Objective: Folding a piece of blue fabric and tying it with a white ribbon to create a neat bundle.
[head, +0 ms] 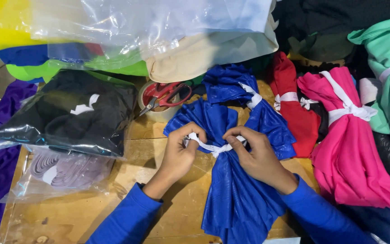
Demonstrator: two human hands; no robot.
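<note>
Head cam: my left hand (177,156) & right hand (259,156) both pinching white strip (213,147) round blue cloth (238,190), imo knot slips if tension drops.

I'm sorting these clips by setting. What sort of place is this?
Probably a garment or fabric workshop's packing table. Both hands, left hand and right hand, pull a white strip around a blue cloth bundle; tied pink and red bundles, bagged fabric and red scissors lie around.
</note>
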